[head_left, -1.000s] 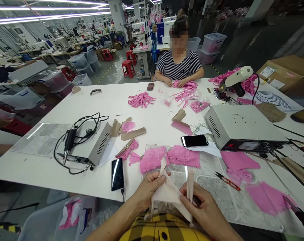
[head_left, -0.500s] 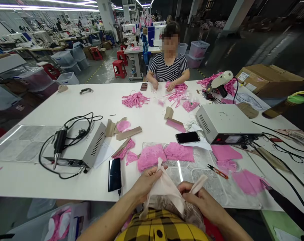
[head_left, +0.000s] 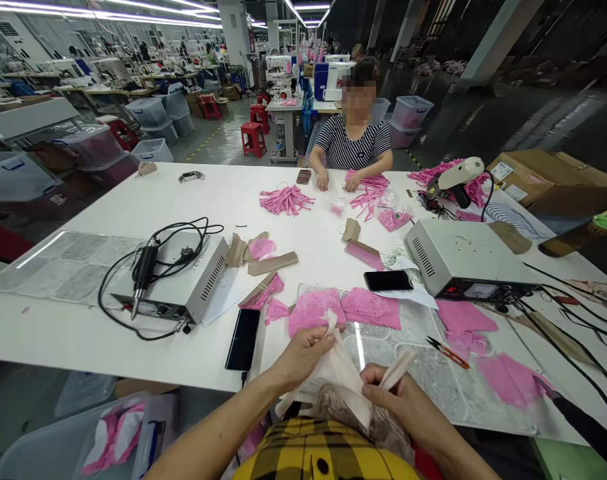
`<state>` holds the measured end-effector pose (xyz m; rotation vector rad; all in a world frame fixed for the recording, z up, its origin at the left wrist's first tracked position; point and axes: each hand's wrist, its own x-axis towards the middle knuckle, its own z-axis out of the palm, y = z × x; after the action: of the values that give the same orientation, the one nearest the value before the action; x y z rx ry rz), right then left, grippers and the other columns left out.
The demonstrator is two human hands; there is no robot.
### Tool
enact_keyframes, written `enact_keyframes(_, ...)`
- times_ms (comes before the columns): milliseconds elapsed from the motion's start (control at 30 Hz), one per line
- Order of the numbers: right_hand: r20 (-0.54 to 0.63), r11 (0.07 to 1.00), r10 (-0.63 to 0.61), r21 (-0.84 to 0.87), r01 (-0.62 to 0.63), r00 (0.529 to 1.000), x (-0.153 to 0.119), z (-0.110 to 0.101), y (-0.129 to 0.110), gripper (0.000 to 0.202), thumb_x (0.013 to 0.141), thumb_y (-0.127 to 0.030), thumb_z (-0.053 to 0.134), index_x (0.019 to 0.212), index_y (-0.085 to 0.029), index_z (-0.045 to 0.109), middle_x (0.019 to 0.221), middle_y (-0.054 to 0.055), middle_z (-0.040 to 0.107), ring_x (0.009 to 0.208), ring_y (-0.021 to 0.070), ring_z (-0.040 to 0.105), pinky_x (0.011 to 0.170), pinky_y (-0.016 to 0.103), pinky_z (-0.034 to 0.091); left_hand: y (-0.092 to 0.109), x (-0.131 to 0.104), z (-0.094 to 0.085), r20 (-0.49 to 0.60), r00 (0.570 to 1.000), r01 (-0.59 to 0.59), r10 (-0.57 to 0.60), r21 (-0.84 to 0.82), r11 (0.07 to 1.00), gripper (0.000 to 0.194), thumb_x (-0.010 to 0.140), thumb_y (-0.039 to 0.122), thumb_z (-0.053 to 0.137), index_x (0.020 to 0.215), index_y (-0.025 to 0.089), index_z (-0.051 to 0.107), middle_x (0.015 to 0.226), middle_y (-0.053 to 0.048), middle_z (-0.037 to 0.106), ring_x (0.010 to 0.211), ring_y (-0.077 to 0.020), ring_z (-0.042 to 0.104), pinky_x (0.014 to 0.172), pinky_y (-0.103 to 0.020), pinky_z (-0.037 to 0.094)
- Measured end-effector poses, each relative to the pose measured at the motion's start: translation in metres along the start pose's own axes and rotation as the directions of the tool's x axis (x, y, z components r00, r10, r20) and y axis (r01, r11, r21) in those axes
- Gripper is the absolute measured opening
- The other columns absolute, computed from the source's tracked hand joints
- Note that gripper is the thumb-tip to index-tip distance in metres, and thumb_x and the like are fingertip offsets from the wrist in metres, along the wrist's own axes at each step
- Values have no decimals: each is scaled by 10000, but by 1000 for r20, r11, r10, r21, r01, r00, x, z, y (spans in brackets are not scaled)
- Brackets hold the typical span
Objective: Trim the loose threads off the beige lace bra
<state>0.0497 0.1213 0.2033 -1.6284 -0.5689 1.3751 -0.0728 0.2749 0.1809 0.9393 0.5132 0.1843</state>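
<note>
Close to my body, a pale cream piece of fabric (head_left: 339, 368) with narrow strap-like ends is stretched between my hands. My left hand (head_left: 311, 350) pinches its upper left part, with a short end sticking up past the thumb. Lower on the right, my right hand (head_left: 387, 387) grips the other side, and a strap end (head_left: 399, 368) points up out of the fingers. Greyish-brown lace-like cloth (head_left: 333, 403) hangs below, partly hidden by the cream fabric. Just beyond my left hand lie pink lace pieces (head_left: 371, 307) on a clear patterned plastic sheet (head_left: 418, 380).
Orange-handled thread snips (head_left: 448, 352) lie to the right, a charging phone (head_left: 242, 339) to the left. Grey machine boxes (head_left: 471, 257) with cables stand on both sides. Across the white table (head_left: 183, 200) a person (head_left: 356, 137) handles pink straps. A black handheld tool (head_left: 583, 420) juts in at right.
The whole view has shifted, so the table's things appear farther right. My hands keep the same hold on the cream fabric. The person opposite has moved their hands slightly.
</note>
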Motion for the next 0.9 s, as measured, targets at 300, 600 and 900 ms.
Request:
enact_keyframes(300,22,991,39,129,-41,999,5,12,4,233,660,-383,683,656,-166,598,596,-26,489,580,123,411,558,249,317,3,-10,-14,15,1000,-1,2,-62,998,598,644,565,729,1047,125,688,687,-9,571,595,-118,427,580,-228,308)
enact_keyframes(600,4,998,46,-46,-45,999,9,26,-5,314,664,-473,703,668,-171,620,625,-19,512,628,142,444,620,264,349,2,-15,-23,39,999,-27,28,-38,999,565,682,581,687,1030,136,688,707,-14,572,622,-131,447,595,-238,316)
enact_keyframes(900,63,984,71,162,-81,995,10,21,-8,262,721,-387,549,759,-178,703,771,47,660,805,220,567,790,327,401,-8,-3,-34,57,997,-54,51,65,996,452,725,570,647,819,128,668,635,2,537,564,-116,439,540,-224,303)
